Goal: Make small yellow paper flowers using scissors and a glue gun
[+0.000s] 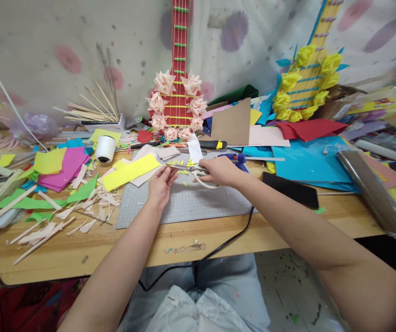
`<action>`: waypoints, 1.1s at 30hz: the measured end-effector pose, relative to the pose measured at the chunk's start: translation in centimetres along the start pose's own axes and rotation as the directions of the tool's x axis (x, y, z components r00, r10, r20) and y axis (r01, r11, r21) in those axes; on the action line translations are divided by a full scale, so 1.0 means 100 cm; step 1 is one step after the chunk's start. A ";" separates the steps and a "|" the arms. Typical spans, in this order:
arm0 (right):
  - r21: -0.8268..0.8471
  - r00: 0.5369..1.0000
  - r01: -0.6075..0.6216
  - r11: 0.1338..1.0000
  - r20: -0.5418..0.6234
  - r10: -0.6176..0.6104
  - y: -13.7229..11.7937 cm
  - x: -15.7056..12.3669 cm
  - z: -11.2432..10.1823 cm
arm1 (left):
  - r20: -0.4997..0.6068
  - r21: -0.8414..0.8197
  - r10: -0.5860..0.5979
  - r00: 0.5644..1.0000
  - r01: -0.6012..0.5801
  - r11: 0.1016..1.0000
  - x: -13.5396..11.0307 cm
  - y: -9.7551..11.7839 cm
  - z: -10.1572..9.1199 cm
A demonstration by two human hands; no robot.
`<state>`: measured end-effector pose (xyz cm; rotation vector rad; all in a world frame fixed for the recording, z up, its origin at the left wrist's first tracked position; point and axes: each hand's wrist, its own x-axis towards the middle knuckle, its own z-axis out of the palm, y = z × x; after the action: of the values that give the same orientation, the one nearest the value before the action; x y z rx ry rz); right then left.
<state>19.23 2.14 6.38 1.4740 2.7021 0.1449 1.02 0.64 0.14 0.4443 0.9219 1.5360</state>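
Note:
My right hand [220,171] is closed around the white-handled scissors [205,185], with the blades pointing left over the grey cutting mat [198,203]. At the blade tips my left hand [161,182] is pinched, and what sits between its fingers is too small to make out. Small cut yellow pieces [190,163] lie on the mat just behind the blades. Left of my left hand, a bright yellow paper strip [132,171] rests over pale sheets. The blue glue gun [237,159] lies just beyond my right hand.
Behind the mat stands a red paper guitar [178,110] with pink flowers; a yellow one [303,87] is at right. A black phone [289,189] and a black cable [227,249] lie near my right arm. Paper scraps [97,205] and a white roll [105,149] are at left.

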 end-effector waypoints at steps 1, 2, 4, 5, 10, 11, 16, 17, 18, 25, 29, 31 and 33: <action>-0.002 1.000 -0.002 1.000 0.003 0.002 0.000 0.000 0.000 | 0.000 0.002 0.002 1.000 -0.002 1.000 0.000 0.000 0.000; -0.005 1.000 -0.004 1.000 0.007 0.004 0.000 0.000 0.000 | -0.001 0.005 0.006 1.000 -0.006 1.000 0.000 0.000 0.000; -0.013 1.000 -0.012 1.000 0.015 0.012 0.000 0.000 0.000 | -0.003 0.016 0.010 1.000 -0.010 1.000 -0.001 0.001 0.000; -0.016 1.000 -0.016 1.000 0.015 0.016 0.000 0.001 0.001 | -0.006 0.025 0.013 1.000 -0.013 1.000 -0.001 0.001 0.000; 0.036 0.998 -0.051 0.998 -0.024 0.052 0.003 0.001 0.008 | -0.004 0.067 0.049 0.999 -0.049 0.997 -0.003 0.001 0.001; 0.061 0.997 -0.068 0.996 -0.037 0.070 0.005 0.000 0.010 | -0.001 0.076 0.058 0.998 -0.058 0.995 -0.003 0.001 0.001; 0.155 0.990 -0.128 0.980 -0.041 0.135 0.012 -0.012 0.022 | -0.025 0.086 0.097 0.995 -0.094 0.992 -0.003 0.004 0.000; 0.165 0.990 -0.128 0.978 -0.030 0.134 0.013 -0.014 0.024 | -0.025 0.080 0.101 0.995 -0.098 0.992 -0.002 0.004 -0.001; 0.173 0.991 -0.125 0.977 -0.019 0.130 0.014 -0.017 0.026 | -0.021 0.073 0.103 0.994 -0.101 0.992 -0.002 0.005 -0.001; 0.211 0.988 -0.155 0.965 0.038 0.151 0.016 -0.028 0.038 | -0.003 0.038 0.091 0.996 -0.091 0.995 0.001 0.008 -0.002; 0.225 0.986 -0.169 0.960 0.037 0.165 0.020 -0.031 0.040 | 0.010 0.030 0.075 0.997 -0.076 0.997 0.003 0.010 -0.004; 0.235 0.990 -0.141 0.962 0.030 0.138 0.023 -0.034 0.040 | 0.005 0.025 0.083 0.997 -0.083 0.996 0.006 0.011 -0.005; 0.242 0.995 -0.100 0.965 0.022 0.097 0.025 -0.037 0.040 | -0.005 0.024 0.098 0.995 -0.098 0.995 0.008 0.012 -0.007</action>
<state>23.71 0.63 2.68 1.6664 2.7188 -0.1958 -0.44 1.27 0.48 0.5086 0.9358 1.6178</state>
